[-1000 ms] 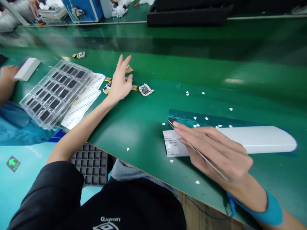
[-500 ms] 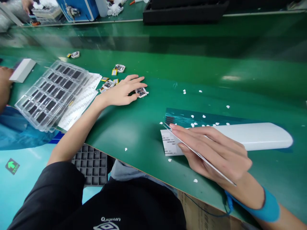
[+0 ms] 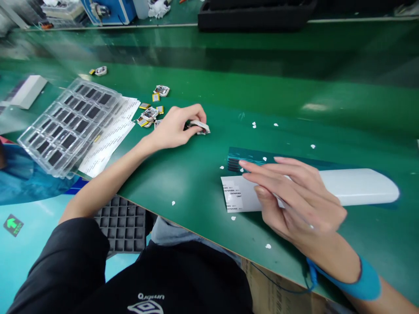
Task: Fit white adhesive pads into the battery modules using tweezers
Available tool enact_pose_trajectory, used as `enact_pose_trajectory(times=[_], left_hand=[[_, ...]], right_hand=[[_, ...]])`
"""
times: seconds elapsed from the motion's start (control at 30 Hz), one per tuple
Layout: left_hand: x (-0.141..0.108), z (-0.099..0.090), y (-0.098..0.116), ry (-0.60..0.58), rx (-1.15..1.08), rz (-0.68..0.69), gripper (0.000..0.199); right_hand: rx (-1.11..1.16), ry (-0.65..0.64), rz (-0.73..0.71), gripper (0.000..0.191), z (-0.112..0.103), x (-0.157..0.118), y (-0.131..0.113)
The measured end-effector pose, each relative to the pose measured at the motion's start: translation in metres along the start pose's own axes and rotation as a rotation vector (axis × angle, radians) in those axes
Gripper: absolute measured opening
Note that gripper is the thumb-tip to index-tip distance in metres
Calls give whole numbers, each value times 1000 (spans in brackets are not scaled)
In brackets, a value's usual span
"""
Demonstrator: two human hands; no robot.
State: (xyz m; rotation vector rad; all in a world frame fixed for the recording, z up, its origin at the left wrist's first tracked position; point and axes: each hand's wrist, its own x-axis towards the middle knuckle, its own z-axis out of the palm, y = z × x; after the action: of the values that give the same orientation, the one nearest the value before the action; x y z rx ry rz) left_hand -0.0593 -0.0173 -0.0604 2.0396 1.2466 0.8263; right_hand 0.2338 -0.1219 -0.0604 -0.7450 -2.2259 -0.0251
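My left hand [image 3: 178,126] pinches a small white device housing [image 3: 202,127] between thumb and fingers, tilted up on the green bench. Behind that hand lie several open housings with circuit boards [image 3: 150,114] and yellow battery cells [image 3: 156,97]. In my right hand [image 3: 303,207] are thin metal tweezers [image 3: 297,214], blurred and mostly hidden by the fingers. The right hand hovers over a long white strip of backing sheet [image 3: 356,185] with a printed left end. Its index fingertip is near a row of black pieces [image 3: 233,164] on a teal film.
Small white round stickers [image 3: 233,218] are scattered around the strip. At left stand clear compartment trays [image 3: 70,126] with dark pieces, on printed sheets [image 3: 109,146]. A white box [image 3: 31,91] and a person's blue sleeve [image 3: 29,174] are farther left. A black tray [image 3: 255,17] sits at the back.
My left hand has closed on the housing, lifting it to a tilt. My right hand has shifted slightly right, and the tweezer tips no longer show beyond the fingers.
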Motion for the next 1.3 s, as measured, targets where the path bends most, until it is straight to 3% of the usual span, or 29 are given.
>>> enact_pose_trajectory(times=[0.07, 0.17, 0.27, 0.4, 0.5, 0.73, 1.0, 1.3], left_hand=[[-8, 18, 21, -75, -228, -38, 15], [-26, 39, 51, -212, -566, -91, 16], [-43, 49, 72, -306, -712, -166, 19], [-55, 53, 82, -331, -799, -274, 20], [-55, 54, 79, -289, -852, -294, 19], [-58, 63, 72, -231, -823, -216, 24], [-68, 73, 73, -47, -458, -72, 29], [-64, 73, 68, -45, -514, -56, 24]], right_hand=[[44, 18, 33, 42, 4, -2, 2], [-4, 67, 103, 45, 5, -4, 1], [-82, 89, 129, 44, 2, -4, -4], [-83, 5, 109, 21, 0, -1, -7], [-88, 10, 132, 18, 1, 1, -7], [-15, -24, 159, 28, 3, 3, -8], [11, -107, 155, 21, 6, 0, -6], [49, -86, 292, 11, 6, -1, 0]])
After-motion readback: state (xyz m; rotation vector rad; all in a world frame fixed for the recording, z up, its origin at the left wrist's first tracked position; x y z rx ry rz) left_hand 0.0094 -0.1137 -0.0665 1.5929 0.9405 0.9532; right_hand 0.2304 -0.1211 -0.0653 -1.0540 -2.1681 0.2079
